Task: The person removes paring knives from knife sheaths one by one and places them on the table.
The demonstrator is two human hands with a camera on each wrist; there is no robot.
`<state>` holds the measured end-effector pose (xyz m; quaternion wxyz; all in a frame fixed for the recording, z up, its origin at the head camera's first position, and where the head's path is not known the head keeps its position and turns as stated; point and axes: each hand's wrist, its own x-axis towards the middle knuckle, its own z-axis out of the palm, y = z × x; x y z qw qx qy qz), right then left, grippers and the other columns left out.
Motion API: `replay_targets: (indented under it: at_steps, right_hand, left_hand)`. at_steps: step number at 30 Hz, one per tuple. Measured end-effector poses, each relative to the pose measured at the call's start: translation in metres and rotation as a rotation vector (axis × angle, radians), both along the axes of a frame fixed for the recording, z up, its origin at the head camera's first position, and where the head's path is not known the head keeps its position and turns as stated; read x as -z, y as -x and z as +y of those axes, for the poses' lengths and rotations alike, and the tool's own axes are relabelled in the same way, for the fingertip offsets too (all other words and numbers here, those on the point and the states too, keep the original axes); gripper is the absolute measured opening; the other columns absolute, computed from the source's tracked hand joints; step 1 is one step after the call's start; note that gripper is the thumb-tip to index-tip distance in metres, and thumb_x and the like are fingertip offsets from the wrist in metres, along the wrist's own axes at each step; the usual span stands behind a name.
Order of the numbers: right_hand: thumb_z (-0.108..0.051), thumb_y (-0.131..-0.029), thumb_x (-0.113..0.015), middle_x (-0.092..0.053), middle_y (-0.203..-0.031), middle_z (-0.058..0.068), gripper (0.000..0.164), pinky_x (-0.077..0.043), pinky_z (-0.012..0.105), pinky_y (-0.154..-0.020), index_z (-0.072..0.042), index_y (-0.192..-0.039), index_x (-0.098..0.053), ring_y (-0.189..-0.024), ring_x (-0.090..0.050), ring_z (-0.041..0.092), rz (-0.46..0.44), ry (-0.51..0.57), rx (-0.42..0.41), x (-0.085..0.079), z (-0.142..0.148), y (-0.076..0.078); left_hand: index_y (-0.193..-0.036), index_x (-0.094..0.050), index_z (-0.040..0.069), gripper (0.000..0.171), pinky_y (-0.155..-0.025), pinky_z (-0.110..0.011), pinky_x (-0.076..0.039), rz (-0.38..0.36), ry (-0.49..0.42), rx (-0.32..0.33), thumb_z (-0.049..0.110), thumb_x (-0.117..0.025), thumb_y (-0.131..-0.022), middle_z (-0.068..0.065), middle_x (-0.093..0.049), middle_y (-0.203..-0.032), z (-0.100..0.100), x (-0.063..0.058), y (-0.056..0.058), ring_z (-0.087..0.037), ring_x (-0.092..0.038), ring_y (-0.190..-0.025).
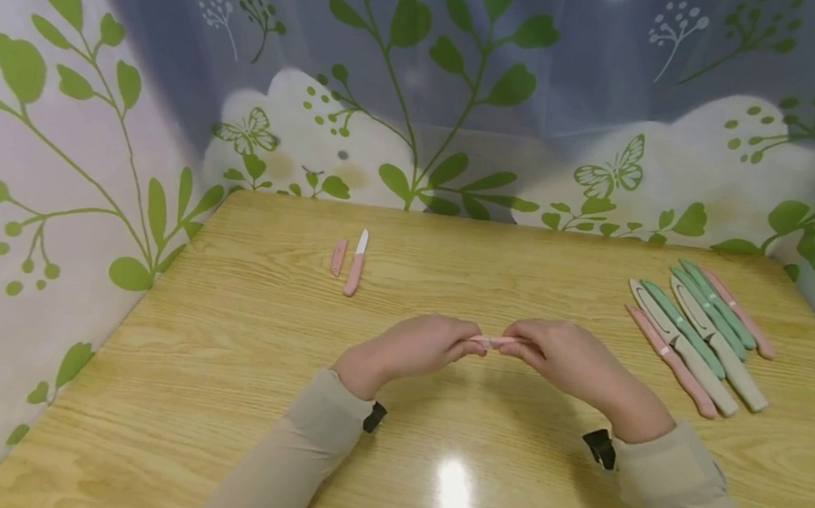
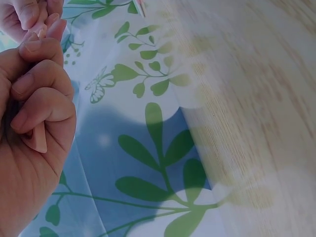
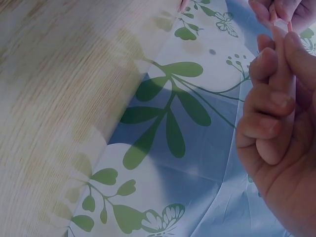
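Observation:
Both hands meet over the middle of the table, fingertips close together in the head view. My right hand (image 1: pixel 576 365) grips a small pink knife by its handle (image 3: pixel 276 145), whose rounded butt shows below the curled fingers in the right wrist view. Curled around a slim pink knife sheath (image 2: pixel 39 138) is my left hand (image 1: pixel 411 351); the sheath's lower end sticks out beneath the fingers in the left wrist view. A short pale stretch shows between the fingertips in the head view. Most of the blade and sheath is hidden by the fingers.
Beyond the left hand, a bare pink-handled knife (image 1: pixel 355 269) lies beside a pink sheath (image 1: pixel 338 256). Sheathed knives in pink (image 1: pixel 677 368), cream (image 1: pixel 724 353) and green (image 1: pixel 692 337) lie grouped at the right of the wooden table (image 1: pixel 210 399). Leaf-patterned cloth (image 1: pixel 463 160) encloses the table.

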<state>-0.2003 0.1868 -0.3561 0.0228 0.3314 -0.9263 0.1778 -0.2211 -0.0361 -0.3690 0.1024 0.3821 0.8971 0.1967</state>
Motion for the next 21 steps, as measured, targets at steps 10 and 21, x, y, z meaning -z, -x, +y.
replay_targets:
  at_steps: [10,21]
  right_hand:
    - [-0.026,-0.095,-0.061,-0.063,-0.075,-0.005,0.013,-0.04,0.025,-0.058,-0.015,-0.094,-0.067,-0.06,-0.043,0.003,-0.014,-0.001,0.001,0.0006,0.0006,-0.0007]
    - [-0.023,-0.095,-0.062,-0.061,-0.073,-0.004,0.011,-0.039,0.024,-0.057,-0.014,-0.092,-0.067,-0.058,-0.041,0.004,-0.021,-0.005,0.01,0.0019,0.0007,0.0015]
  left_hand:
    - [-0.102,-0.062,0.006,0.032,-0.065,-0.023,-0.038,-0.001,-0.021,0.023,0.032,-0.044,-0.103,0.004,-0.048,-0.075,-0.0012,0.0003,0.0002,-0.009,-0.042,-0.065]
    - [-0.101,-0.062,0.005,0.032,-0.064,-0.023,-0.037,-0.007,-0.026,0.019,0.032,-0.044,-0.103,0.004,-0.046,-0.073,-0.002,0.0005,0.0016,-0.008,-0.041,-0.064]
